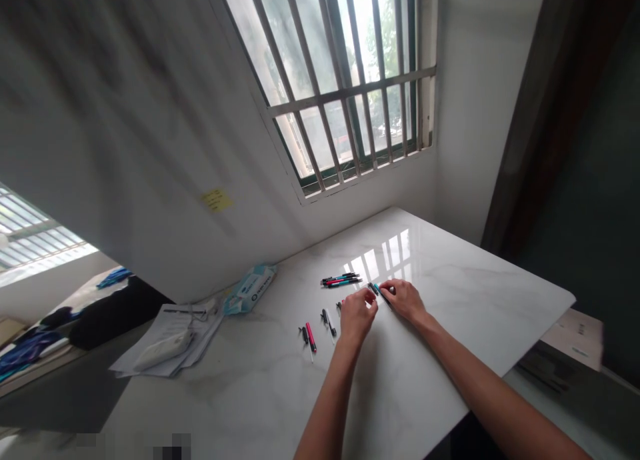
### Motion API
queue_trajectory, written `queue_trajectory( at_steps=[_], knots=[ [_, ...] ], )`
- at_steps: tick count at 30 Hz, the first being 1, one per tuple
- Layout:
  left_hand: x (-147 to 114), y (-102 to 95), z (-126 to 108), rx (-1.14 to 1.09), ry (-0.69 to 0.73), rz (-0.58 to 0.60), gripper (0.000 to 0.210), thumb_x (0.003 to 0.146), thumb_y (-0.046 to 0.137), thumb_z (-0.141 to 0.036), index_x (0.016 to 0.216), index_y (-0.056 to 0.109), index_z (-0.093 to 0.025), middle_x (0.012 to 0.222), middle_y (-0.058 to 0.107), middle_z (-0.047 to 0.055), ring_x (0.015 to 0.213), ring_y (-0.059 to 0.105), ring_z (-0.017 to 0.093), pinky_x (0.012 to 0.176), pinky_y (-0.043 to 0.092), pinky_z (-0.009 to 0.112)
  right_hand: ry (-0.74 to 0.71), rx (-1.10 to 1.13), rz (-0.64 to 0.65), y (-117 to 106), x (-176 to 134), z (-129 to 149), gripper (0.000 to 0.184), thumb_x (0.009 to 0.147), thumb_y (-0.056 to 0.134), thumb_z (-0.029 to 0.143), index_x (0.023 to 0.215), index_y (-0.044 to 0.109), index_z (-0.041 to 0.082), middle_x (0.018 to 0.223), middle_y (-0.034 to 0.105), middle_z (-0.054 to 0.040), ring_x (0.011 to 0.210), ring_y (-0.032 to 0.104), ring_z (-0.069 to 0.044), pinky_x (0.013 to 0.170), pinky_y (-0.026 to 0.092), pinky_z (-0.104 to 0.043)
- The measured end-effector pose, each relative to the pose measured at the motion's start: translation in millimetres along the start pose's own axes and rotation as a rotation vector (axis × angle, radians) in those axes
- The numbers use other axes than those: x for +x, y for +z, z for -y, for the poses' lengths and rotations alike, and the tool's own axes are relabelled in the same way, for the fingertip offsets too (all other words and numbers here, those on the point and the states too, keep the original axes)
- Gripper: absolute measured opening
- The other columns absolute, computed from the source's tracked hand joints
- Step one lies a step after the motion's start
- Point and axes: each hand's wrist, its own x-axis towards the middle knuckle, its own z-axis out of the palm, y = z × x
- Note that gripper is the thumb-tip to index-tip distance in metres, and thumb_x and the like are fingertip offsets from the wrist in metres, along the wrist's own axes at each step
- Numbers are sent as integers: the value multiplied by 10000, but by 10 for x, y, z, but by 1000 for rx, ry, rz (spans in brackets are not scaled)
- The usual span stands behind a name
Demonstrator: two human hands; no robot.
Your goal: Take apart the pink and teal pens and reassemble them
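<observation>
Reaching to the teal pen piece [377, 287] on the tabletop, the right hand [404, 299] has its fingertips at the near end of that piece; whether they pinch it or only press on it, I cannot tell. A dark pen piece [371, 287] lies alongside the teal one, just beyond the gap between the two hands. The left hand [356, 311] is close by on the other side of that gap, fingers curled and thumb near the fingertips; whether anything is clasped there cannot be made out.

Beyond the left hand, a cluster of pens [341, 282] in black, red and teal lies side by side, tips toward the right. Just left of the left hand's knuckles, a small red-and-black piece is partly hidden by the hand. Farther left come a black pen part [325, 317] beside a pale barrel [331, 322], then another black part [305, 335] next to a red barrel [311, 337]. Well left of both hands sit a blue wet-wipes pack [250, 289] and, past it, loose papers [165, 343]. All rest on the marble-patterned table [240, 393].
</observation>
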Motion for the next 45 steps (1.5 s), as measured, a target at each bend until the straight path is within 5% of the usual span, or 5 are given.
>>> queue_trajectory(
  at_steps=[10,40,45],
  knots=[
    [249,191,-47,208,-69,156,208,868,639,-136,938,803,-242,992,809,65,950,728,214,852,492,274,6,-21,-17,27,23,-2,218,938,597,320,954,809,271,976,809,-27,881,715,-206,791,479,-274],
    [484,320,143,352,-89,136,289,884,593,-105,1136,632,-241,1060,746,95,1003,679,234,807,459,288,-23,-54,-48,24,22,9,195,947,601,306,898,779,243,946,778,-38,876,699,-187,804,466,-264],
    [592,191,245,357,-55,95,305,881,619,-98,1154,642,-232,1079,766,72,1028,678,215,849,460,278,-2,-47,-39,25,29,15,184,949,609,314,926,779,249,957,781,-33,888,698,-186,814,467,-262]
  ],
)
